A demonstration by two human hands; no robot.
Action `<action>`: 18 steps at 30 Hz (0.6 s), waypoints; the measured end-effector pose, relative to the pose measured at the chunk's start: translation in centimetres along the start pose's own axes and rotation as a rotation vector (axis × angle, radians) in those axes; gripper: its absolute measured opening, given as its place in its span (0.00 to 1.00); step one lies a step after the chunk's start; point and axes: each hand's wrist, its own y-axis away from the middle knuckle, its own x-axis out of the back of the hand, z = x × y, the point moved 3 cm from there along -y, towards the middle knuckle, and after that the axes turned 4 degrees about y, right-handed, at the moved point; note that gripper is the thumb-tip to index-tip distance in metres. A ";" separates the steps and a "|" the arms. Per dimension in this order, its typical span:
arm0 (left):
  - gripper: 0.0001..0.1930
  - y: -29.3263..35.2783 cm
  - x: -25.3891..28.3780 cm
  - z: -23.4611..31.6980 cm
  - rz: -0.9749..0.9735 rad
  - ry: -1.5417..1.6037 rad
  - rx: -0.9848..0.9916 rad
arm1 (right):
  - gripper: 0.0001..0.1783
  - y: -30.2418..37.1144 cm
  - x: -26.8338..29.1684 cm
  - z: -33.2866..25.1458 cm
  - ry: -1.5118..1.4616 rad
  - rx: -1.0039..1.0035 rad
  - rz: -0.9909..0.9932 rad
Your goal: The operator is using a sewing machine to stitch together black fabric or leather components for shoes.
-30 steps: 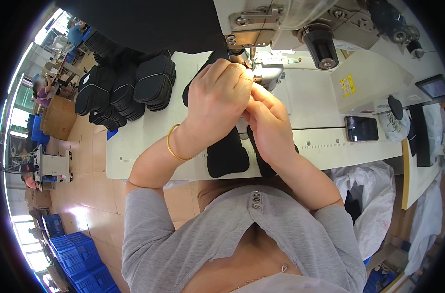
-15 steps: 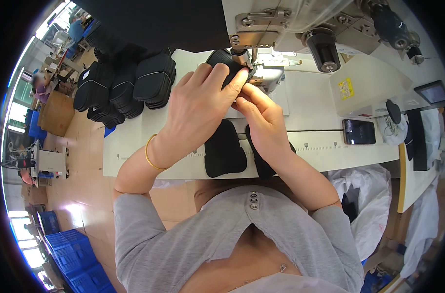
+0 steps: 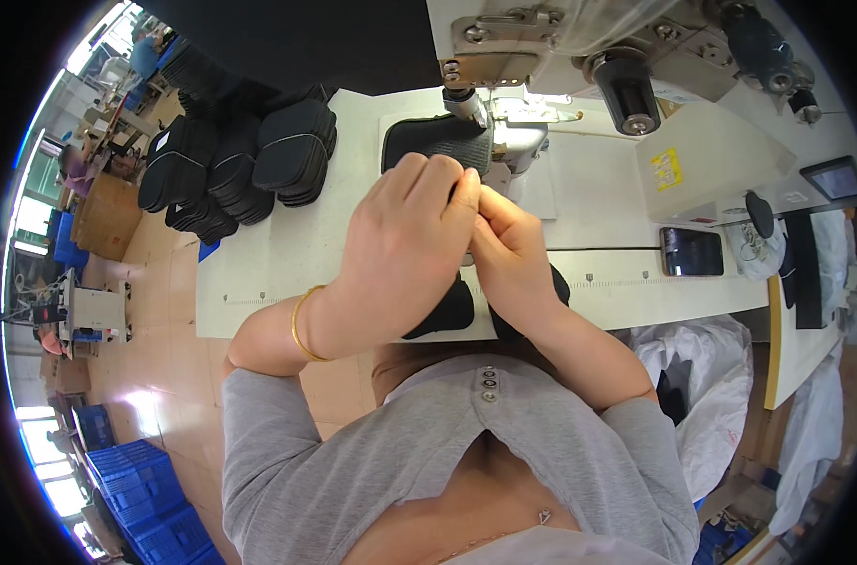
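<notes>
Here the black pad, a flat textured piece with rounded corners, lies on the white table under the needle end of the sewing machine, just beyond the fingertips. The left hand and the right hand meet just short of it, fingers bunched tip to tip as if pinching something small between them; what that is, a thread or an edge of the piece, cannot be told, since the hands hide it, so both are closed in a fine pinch on something unseen. A gold bangle sits on the left wrist. Below the hands, toward the body, more black pieces hang over the table's near edge, partly covered by the forearms. Further out on the left of the grip stand stacks of finished-looking black pads; to the right lies a dark phone, and beyond the table edge a white bag. By my judgement the step in hand is preparing at the needle, threading or setting the edge, rather than stitching. The next move calls for steady, small finger work close to the needle, with the pad kept flat and square under the foot.
</notes>
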 end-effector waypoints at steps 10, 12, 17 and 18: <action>0.16 -1.0 -0.9 0.8 0.076 -0.015 -0.031 | 0.10 -0.2 1.3 -1.0 0.023 0.094 0.039; 0.16 -1.4 -1.0 0.5 0.081 -0.014 -0.034 | 0.09 -0.6 1.4 -0.6 -0.014 0.075 0.025; 0.15 -2.2 -1.5 -0.4 0.118 -0.027 -0.044 | 0.08 -1.4 1.2 -0.3 -0.118 0.051 0.030; 0.14 -2.3 -1.5 -0.4 0.117 -0.030 -0.036 | 0.08 -1.5 1.2 -0.3 -0.163 0.028 0.023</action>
